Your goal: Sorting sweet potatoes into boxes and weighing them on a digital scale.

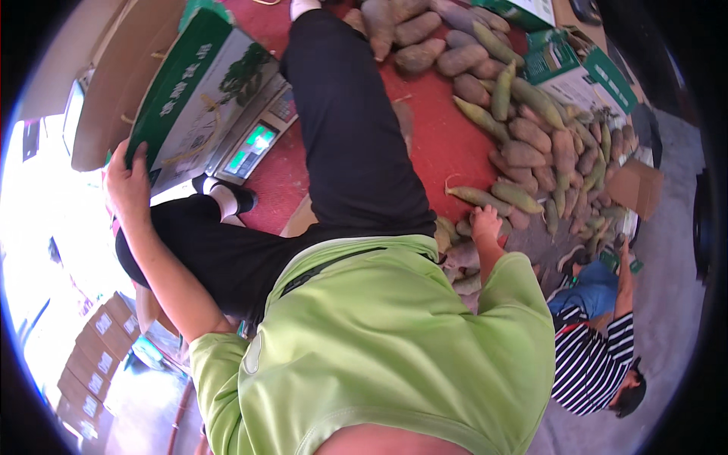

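Green-and-white carton (201,91) sits on a scale (254,140), its near edge gripped by the left hand (127,186). The right hand (485,224) rests, fingers seemingly curled, on the bamboo shoots (516,129) heaped just beyond it.

At the upper left of the frame, the green and white printed cardboard box (203,91) sits on the grey digital weighing scale (254,140), with the left hand (127,182) on the box's lower corner. Right of centre, the right hand (485,224) rests among the heap of long brown and yellowish root tubers (523,121) spread over the red floor mat (440,144). At the lower right, a person in a black and white striped shirt (588,360) is beside the heap.
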`<move>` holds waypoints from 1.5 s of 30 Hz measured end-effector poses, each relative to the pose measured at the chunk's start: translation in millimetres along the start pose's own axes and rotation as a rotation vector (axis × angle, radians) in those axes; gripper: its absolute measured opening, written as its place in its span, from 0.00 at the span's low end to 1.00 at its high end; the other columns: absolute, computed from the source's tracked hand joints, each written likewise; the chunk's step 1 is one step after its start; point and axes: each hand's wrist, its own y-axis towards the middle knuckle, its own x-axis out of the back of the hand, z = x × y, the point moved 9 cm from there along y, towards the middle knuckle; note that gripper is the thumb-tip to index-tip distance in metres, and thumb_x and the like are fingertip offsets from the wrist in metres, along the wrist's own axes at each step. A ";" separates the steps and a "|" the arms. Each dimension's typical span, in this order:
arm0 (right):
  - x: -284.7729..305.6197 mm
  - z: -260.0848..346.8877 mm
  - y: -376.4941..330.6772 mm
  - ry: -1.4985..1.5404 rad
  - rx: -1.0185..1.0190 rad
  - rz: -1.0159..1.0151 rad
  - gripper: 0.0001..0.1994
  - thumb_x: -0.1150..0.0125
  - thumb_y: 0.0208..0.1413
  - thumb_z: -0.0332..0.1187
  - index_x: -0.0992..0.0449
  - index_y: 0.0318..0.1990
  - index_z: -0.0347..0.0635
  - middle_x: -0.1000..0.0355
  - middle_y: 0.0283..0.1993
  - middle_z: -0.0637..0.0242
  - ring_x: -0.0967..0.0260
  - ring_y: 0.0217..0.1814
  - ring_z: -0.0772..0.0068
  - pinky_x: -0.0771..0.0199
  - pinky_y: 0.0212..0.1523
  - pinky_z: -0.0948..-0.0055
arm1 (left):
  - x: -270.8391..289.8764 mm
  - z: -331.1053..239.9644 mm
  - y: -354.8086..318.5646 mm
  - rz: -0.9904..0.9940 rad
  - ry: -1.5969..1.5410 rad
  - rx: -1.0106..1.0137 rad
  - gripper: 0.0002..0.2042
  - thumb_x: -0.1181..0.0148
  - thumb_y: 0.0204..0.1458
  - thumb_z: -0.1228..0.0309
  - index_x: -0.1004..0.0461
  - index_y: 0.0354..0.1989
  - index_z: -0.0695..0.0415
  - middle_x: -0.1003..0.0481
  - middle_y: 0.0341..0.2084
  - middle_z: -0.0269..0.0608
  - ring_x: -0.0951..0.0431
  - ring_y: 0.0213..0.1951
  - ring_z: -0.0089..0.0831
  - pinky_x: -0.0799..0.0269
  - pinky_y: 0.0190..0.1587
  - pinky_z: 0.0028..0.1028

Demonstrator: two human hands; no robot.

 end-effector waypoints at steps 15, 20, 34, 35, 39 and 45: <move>86.2 -9.6 59.1 0.866 0.008 -0.382 0.29 0.30 0.39 0.28 0.32 0.53 0.38 0.33 0.50 0.53 0.34 0.51 0.52 0.33 0.54 0.62 | 15.3 -37.2 -12.2 0.028 0.067 -0.046 0.08 0.42 0.50 0.66 0.24 0.37 0.52 0.23 0.33 0.39 0.23 0.38 0.41 0.30 0.39 0.36; 275.2 47.6 33.6 1.211 0.392 -0.690 0.27 0.34 0.44 0.24 0.34 0.55 0.35 0.35 0.53 0.54 0.38 0.56 0.59 0.40 0.59 0.66 | 19.9 -44.8 -21.8 0.071 0.024 -0.105 0.06 0.43 0.48 0.68 0.23 0.32 0.53 0.24 0.29 0.39 0.24 0.38 0.40 0.29 0.39 0.36; 615.3 288.3 -142.6 1.523 1.426 -0.583 0.22 0.37 0.48 0.23 0.32 0.53 0.34 0.28 0.47 0.61 0.29 0.45 0.73 0.29 0.47 0.75 | 17.3 -39.2 -21.8 0.085 0.001 -0.124 0.06 0.42 0.48 0.68 0.23 0.32 0.54 0.25 0.28 0.40 0.24 0.36 0.42 0.31 0.36 0.38; 616.2 311.0 -149.4 1.470 1.422 -0.571 0.22 0.37 0.50 0.23 0.32 0.55 0.35 0.30 0.47 0.62 0.32 0.49 0.74 0.30 0.49 0.77 | 17.9 -39.6 -22.2 0.082 0.006 -0.123 0.06 0.42 0.48 0.68 0.24 0.32 0.54 0.25 0.28 0.40 0.24 0.36 0.42 0.31 0.36 0.38; 608.1 351.3 -122.6 1.465 1.431 -0.426 0.21 0.39 0.51 0.23 0.32 0.54 0.33 0.29 0.47 0.63 0.31 0.45 0.78 0.29 0.44 0.79 | 18.9 -39.1 -20.5 0.095 0.034 -0.096 0.06 0.43 0.49 0.66 0.23 0.34 0.51 0.24 0.30 0.37 0.24 0.37 0.40 0.29 0.37 0.38; 547.9 250.1 -22.3 1.433 1.087 -0.623 0.18 0.37 0.50 0.25 0.28 0.50 0.35 0.27 0.45 0.62 0.29 0.46 0.74 0.29 0.48 0.76 | 14.2 -35.2 -13.1 0.053 -0.003 -0.089 0.09 0.42 0.51 0.65 0.23 0.37 0.52 0.22 0.33 0.40 0.23 0.36 0.41 0.29 0.38 0.35</move>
